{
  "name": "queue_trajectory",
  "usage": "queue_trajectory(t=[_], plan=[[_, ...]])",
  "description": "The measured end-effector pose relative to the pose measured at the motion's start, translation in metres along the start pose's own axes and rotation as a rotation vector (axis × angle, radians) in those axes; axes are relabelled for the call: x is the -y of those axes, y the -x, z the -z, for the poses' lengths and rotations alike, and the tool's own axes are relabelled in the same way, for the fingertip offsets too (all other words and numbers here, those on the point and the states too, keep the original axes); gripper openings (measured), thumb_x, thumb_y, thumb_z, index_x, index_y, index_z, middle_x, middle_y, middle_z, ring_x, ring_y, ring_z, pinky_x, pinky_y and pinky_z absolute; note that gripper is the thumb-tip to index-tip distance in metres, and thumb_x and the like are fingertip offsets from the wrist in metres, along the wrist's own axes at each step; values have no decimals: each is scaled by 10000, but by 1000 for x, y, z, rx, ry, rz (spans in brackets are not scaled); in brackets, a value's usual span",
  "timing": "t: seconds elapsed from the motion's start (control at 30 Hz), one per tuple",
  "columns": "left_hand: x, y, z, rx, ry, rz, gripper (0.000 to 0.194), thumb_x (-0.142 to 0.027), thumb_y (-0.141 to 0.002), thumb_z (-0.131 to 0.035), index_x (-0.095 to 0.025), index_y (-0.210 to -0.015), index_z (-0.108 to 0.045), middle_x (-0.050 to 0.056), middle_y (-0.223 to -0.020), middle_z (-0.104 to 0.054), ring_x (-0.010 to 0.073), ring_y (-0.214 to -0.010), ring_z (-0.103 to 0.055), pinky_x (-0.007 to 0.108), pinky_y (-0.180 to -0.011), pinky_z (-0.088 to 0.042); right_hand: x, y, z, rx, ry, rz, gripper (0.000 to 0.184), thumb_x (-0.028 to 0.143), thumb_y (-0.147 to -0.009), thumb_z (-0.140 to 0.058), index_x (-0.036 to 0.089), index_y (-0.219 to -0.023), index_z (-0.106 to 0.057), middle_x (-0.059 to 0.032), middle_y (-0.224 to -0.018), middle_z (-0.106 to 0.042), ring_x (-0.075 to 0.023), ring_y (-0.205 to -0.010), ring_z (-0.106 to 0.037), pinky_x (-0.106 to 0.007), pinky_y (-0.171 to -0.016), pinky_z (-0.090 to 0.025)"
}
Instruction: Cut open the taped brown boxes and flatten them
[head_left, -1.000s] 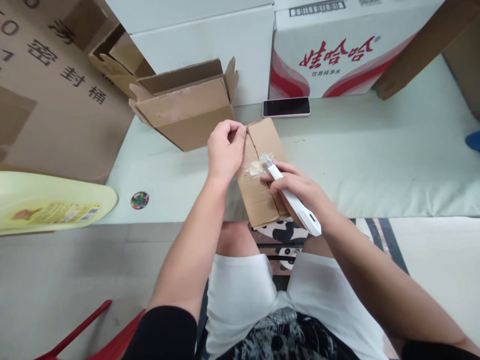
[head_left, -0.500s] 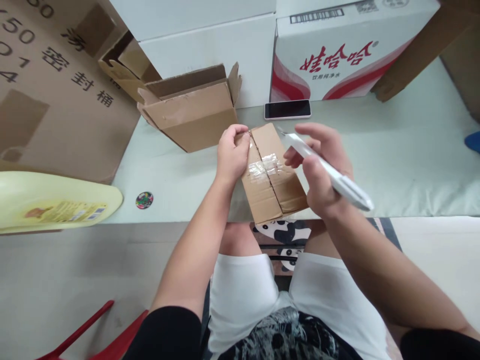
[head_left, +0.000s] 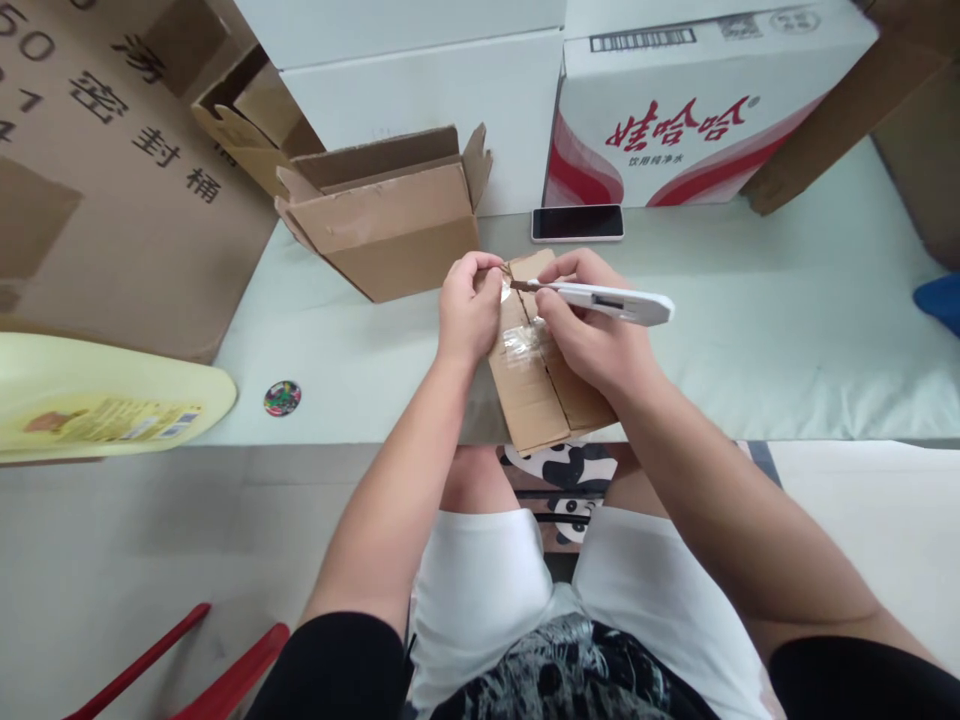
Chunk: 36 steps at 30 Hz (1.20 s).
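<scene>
A small cardboard box [head_left: 532,400] lies at the table's front edge, a strip of clear tape [head_left: 523,345] across its middle seam. My left hand [head_left: 471,308] grips the box's far left corner, fingers curled over its edge. In my right hand [head_left: 600,325] is a white utility knife [head_left: 611,302], held between thumb and fingers. Its blade points left and meets the seam near the box's far end, close to my left fingertips. Whether the blade has gone into the cardboard I cannot tell.
An open cardboard box [head_left: 390,220] stands behind my left hand. Beyond the small box lies a phone [head_left: 577,223], before a white printed carton [head_left: 697,130]. At left are a yellow bottle [head_left: 105,395], a round colourful disc [head_left: 283,398] and a large carton [head_left: 150,240].
My right hand has moved left with the utility knife, from above the box's right side onto its far end. The knife has turned nearly level. My left hand keeps its hold.
</scene>
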<state>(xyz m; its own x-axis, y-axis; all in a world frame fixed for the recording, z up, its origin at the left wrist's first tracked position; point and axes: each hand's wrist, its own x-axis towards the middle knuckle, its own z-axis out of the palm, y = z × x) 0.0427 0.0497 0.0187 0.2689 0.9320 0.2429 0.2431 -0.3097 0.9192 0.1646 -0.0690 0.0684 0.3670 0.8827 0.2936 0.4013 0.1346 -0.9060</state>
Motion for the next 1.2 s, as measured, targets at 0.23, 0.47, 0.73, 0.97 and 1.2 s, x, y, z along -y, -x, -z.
queue_trajectory(t=[0.23,0.47,0.73,0.97,1.2], plan=[[2,0,1,23,16,-9,92,-167,-919,-614,-239,-893,-664,45,-1010,-742,218,-1029,-686,365,-982,-543,-2,-1,-5,15,3,-66,96,277,-944,-597,243,-970,-683,35,-794,-716,-138,-681,-613,-302,-682,-486],[3,0,1,28,28,-8,93,-179,-927,-608,-248,-897,-663,52,-1019,-740,229,-1038,-684,381,-989,-545,-10,0,-7,-31,-29,-14,115,339,-1008,-590,255,-994,-668,13,-869,-735,-139,-722,-641,-290,-665,-506],[0,0,1,18,14,8,99,-163,-918,-622,-245,-891,-668,46,-1015,-747,220,-1015,-689,362,-965,-543,-10,-1,-5,-19,-49,-28,119,339,-1010,-594,245,-971,-656,9,-867,-729,-133,-726,-636,-287,-661,-497],[-2,1,2,28,38,29,101,-152,-919,-619,-233,-892,-674,56,-1020,-736,224,-1036,-683,368,-984,-535,-10,-2,-5,-16,-60,-20,123,339,-1005,-591,244,-966,-658,8,-867,-723,-142,-760,-634,-293,-668,-489],[-2,1,1,21,38,20,108,-156,-912,-622,-245,-880,-672,49,-1023,-740,223,-1039,-688,374,-995,-541,-8,0,-6,-15,-18,-12,106,342,-996,-598,256,-972,-655,19,-846,-726,-147,-715,-630,-305,-662,-492]])
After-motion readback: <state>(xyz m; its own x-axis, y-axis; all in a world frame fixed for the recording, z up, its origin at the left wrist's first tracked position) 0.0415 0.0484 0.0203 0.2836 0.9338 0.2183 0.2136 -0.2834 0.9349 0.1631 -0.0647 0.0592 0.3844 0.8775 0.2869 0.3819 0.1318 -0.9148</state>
